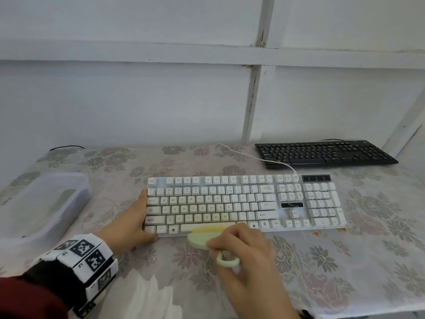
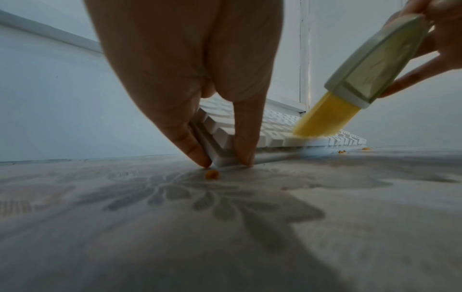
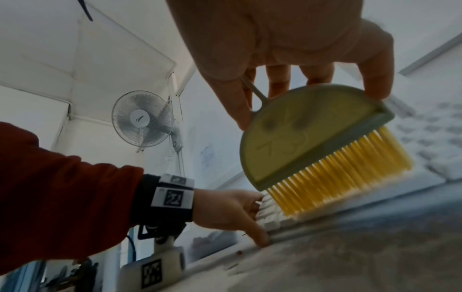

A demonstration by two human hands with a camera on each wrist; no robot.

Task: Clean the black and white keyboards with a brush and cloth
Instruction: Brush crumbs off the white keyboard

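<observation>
Brush bristles on the white keyboard's front row

Plastic container point(image 1: 43, 201), translucent, sat at the far left of the desk point(image 1: 345, 261), which was covered in a flowered cloth. Just right of it, the left hand point(image 1: 132, 223) braced the white keyboard point(image 1: 243, 203) at its left end: in the left wrist view its fingers point(image 2: 192, 146) lay straight along the keyboard's point(image 2: 220, 142) short edge, while the thumb pressed against the near-left corner, tip down on the desk. An orange crumb point(image 2: 212, 174) lay just in front of that corner. White crumpled material point(image 1: 151, 295) lay at the near edge of the desk, below the left hand.

Further right, the right hand point(image 1: 241, 252) gripped the brush point(image 1: 207, 238), a pale green half-round body with yellow bristles and a looped handle. The right wrist view showed the thumb and fingers point(image 3: 375, 65) curled round the green body point(image 3: 300, 138). The bristles were touching the keyboard's front row, about the space bar, with the brush tilted back toward the person.

More orange crumbs point(image 1: 317, 233) sat on the desk just in front of the keyboard's right part. At the far right rear, the black keyboard point(image 1: 324, 153) lay apart from both hands, and the white keyboard's cable point(image 1: 253, 153) ran across its left corner.
</observation>
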